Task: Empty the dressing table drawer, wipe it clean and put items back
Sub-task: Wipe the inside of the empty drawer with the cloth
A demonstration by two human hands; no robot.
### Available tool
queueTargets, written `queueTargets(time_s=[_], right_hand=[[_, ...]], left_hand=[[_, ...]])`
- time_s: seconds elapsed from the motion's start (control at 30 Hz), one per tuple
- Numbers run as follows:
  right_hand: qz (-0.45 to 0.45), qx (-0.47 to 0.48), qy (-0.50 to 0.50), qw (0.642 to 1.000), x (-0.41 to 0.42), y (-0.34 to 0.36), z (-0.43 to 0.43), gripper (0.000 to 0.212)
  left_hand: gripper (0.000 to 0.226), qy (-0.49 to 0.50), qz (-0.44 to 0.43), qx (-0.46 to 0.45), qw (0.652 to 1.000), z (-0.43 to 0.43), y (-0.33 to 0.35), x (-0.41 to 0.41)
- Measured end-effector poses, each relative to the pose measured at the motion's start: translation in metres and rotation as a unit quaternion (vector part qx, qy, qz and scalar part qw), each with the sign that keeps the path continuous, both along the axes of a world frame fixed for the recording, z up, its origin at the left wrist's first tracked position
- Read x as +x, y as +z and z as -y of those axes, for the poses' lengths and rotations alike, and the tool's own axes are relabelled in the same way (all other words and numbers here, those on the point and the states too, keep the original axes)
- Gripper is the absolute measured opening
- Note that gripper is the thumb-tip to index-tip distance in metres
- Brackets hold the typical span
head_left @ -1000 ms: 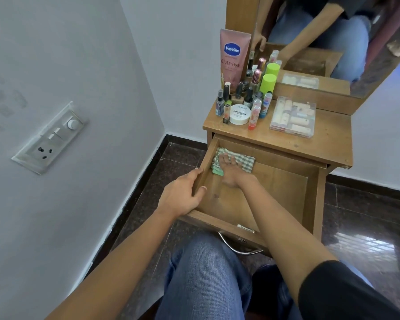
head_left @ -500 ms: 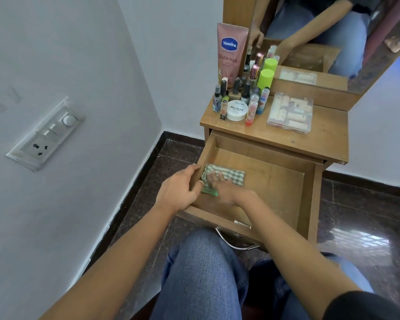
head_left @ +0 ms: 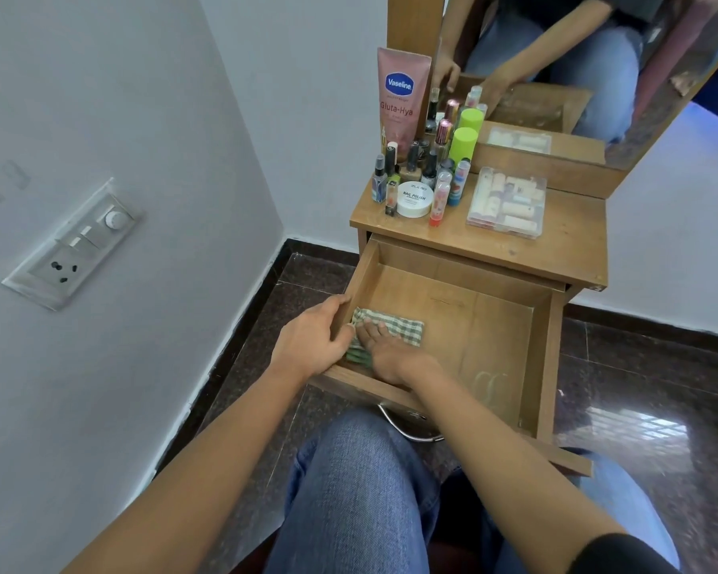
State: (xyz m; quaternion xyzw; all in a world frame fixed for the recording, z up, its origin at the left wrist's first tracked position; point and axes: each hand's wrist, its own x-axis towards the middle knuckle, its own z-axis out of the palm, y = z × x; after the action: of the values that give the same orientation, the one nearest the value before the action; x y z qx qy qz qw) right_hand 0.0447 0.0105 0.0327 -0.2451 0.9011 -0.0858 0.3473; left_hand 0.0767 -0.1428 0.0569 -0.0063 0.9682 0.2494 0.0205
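Head view:

- The drawer [head_left: 473, 325] is pulled out of the dressing table [head_left: 573, 250] in the middle of the frame. Its wooden floor is bare apart from one cloth.
- The green checked cloth [head_left: 398, 325] lies crumpled in the drawer's lower-left corner, against the left wall and close to the front wall.
- The right hand [head_left: 386, 352] lies palm down on the cloth, fingers straight and pointing toward the upper left. It presses the cloth to the drawer floor without closing round it.
- The left hand [head_left: 311, 337] is at the drawer's left wall, near the front corner, with its fingers curled over the top edge, gripping that wall. It sits just beside the right hand's fingertips.
- A curved metal handle [head_left: 407, 428] shows below the drawer front, above a knee in blue jeans [head_left: 357, 490].
- The removed items stand on the tabletop, above the drawer:
  - a tall pink tube [head_left: 401, 97] at the back left;
  - a cluster of small bottles [head_left: 411, 163] in front of it;
  - a bottle with a green cap [head_left: 463, 143];
  - a round white jar [head_left: 414, 198] at the front of the cluster;
  - a clear plastic box [head_left: 506, 203] to the right, apart from the cluster.
- A mirror [head_left: 597, 76] in the upper right reflects the arms and jeans.
- A socket and switch plate [head_left: 73, 246] sits on the wall at the left of the frame.
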Motion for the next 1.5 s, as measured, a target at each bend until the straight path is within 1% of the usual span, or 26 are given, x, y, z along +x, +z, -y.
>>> queueTargets(time_s=[0.07,0.2,0.33,0.37,0.47,0.5,0.63,0.73,0.87,1.0,1.1,1.17,1.27,1.37,1.5], right_hand=[[-0.016,0.010,-0.021,1.000,-0.006,0.001,0.002,0.073],[0.010,0.017,-0.017,1.000,-0.031,0.008,-0.003,0.079],[0.001,0.055,-0.025,0.998,-0.057,0.012,-0.003,0.088],[0.003,0.059,-0.024,0.998,-0.063,0.012,-0.003,0.088],[0.006,0.072,-0.041,0.997,-0.077,0.014,-0.004,0.074],[0.004,0.076,-0.049,0.996,-0.082,0.014,-0.002,0.072],[-0.003,0.094,-0.070,0.993,-0.095,0.018,0.003,0.073],[-0.004,0.105,-0.059,0.993,-0.099,0.021,0.001,0.074],[-0.014,0.096,-0.038,0.995,-0.090,0.017,-0.001,0.073],[0.014,0.053,-0.008,0.998,-0.076,0.023,-0.015,0.074],[0.021,0.040,0.019,0.999,-0.056,0.032,-0.017,0.073],[0.025,0.040,0.040,0.998,-0.041,0.032,-0.015,0.072],[0.036,0.036,0.047,0.998,-0.022,0.030,-0.013,0.070],[0.044,0.043,0.075,0.995,-0.005,0.031,-0.010,0.061],[0.053,0.038,0.110,0.992,0.004,0.028,-0.010,0.059]], left_hand=[[0.052,-0.002,0.001,0.000,1.000,0.000,-0.001,0.000],[0.052,-0.003,-0.005,-0.002,1.000,0.000,0.000,-0.002],[0.053,-0.003,-0.013,0.001,1.000,-0.004,-0.002,-0.003],[0.054,-0.002,-0.012,0.001,1.000,-0.005,-0.002,-0.005],[0.055,-0.006,-0.011,0.002,1.000,-0.005,-0.003,-0.007],[0.055,-0.008,-0.011,0.001,1.000,-0.005,-0.003,-0.007],[0.055,-0.010,-0.012,0.000,1.000,-0.004,-0.002,-0.008],[0.054,-0.011,-0.014,0.000,1.000,-0.005,-0.001,-0.008],[0.051,-0.005,-0.013,0.006,1.000,-0.004,0.000,-0.006],[0.048,0.003,-0.011,0.016,1.000,-0.003,0.002,-0.003],[0.047,0.003,-0.012,0.016,1.000,-0.004,0.001,-0.003],[0.048,0.004,-0.007,0.011,1.000,-0.004,0.000,-0.004],[0.049,0.007,-0.001,0.005,1.000,-0.004,0.000,-0.003],[0.048,0.014,0.006,0.004,1.000,-0.004,0.000,-0.004],[0.048,0.018,0.007,0.000,1.000,-0.004,0.003,-0.001]])
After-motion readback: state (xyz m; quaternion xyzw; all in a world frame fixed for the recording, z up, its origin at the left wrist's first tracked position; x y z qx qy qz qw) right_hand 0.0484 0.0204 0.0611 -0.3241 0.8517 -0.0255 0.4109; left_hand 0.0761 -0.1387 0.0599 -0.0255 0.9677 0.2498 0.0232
